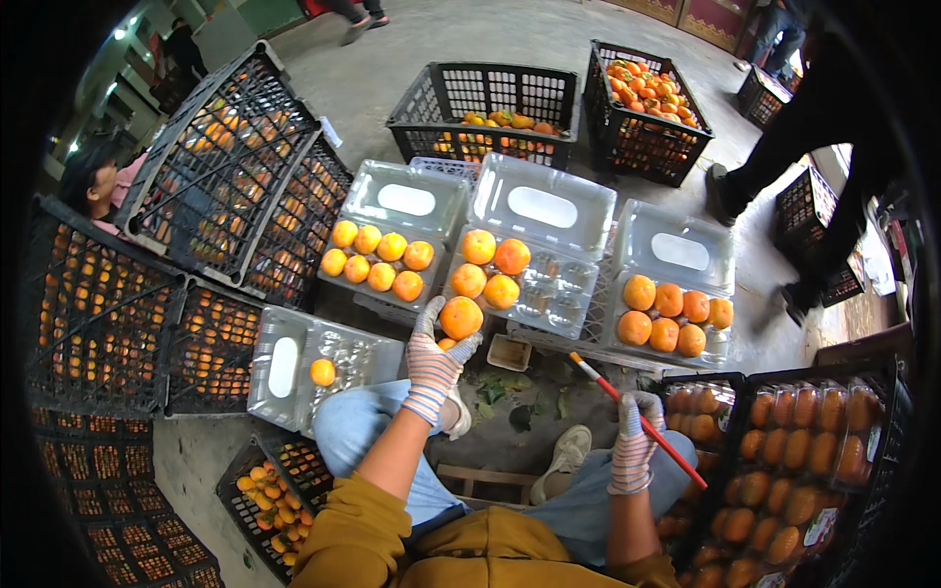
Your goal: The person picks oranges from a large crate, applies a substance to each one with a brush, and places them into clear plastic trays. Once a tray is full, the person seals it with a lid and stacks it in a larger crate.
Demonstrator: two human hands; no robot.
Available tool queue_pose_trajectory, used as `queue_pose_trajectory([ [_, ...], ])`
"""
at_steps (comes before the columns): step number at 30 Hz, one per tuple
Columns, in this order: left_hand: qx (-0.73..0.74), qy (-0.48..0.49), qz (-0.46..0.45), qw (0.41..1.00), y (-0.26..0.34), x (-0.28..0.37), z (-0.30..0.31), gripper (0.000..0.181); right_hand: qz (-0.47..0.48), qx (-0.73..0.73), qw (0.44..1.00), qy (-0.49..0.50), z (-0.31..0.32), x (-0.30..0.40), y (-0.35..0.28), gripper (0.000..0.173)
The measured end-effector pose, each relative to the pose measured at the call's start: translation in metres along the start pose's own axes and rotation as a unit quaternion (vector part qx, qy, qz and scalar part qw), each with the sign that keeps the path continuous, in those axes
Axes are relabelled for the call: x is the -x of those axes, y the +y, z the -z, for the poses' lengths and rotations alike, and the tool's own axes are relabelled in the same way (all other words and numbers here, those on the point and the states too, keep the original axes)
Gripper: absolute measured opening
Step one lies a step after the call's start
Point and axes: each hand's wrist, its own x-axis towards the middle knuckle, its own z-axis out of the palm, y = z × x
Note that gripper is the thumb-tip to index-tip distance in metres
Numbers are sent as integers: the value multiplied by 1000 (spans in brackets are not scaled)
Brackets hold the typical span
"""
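My left hand (435, 356), in a striped knit glove, grips an orange persimmon (461, 317); part of a second persimmon (446, 343) shows beneath it. A red-handled brush (625, 400) with a pale tip slants through my gloved right hand (638, 434), above my knee. Just beyond my left hand lies an open clear plastic clamshell box (548, 287) with persimmons in its left cups. The open box to its left (441, 246) holds two rows of persimmons, as does the right one (724, 283). By my left knee, another open box (375, 349) contains a single persimmon (322, 373).
Black crates of fruit (110, 323) are stacked at left, with another crate (253, 441) below. Closed packs (809, 434) fill crates at right. Two crates (485, 136) (647, 158) stand ahead. A small tray (509, 353) lies near leaves (500, 386). A person's dark-clothed legs (801, 147) are at right.
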Motion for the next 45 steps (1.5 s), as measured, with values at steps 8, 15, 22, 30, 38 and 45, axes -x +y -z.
queue_pose_trajectory([
  [8, -180, 6, 59, 982, -27, -1, -113, 65, -21, -24, 999, 38, 2, -4, 15, 13],
  [15, -332, 42, 40, 941, -30, -5, -144, 64, -38, -36, 997, 55, 14, 0, 17, 15],
  [22, -403, 36, 4, 914, -28, -3, -145, 66, -68, -110, 990, 49, 18, -2, 4, 15],
  [30, 338, 25, 251, 907, -39, 14, -117, 28, -70, -132, 988, 32, 25, -3, 8, 15],
  [38, 627, -96, 437, 638, 1, 64, -73, 26, -24, -100, 989, -105, 21, 16, 1, 10],
  [45, 612, -173, 383, 671, 2, 78, -68, 29, 5, -59, 991, -121, 9, 27, -15, 10],
])
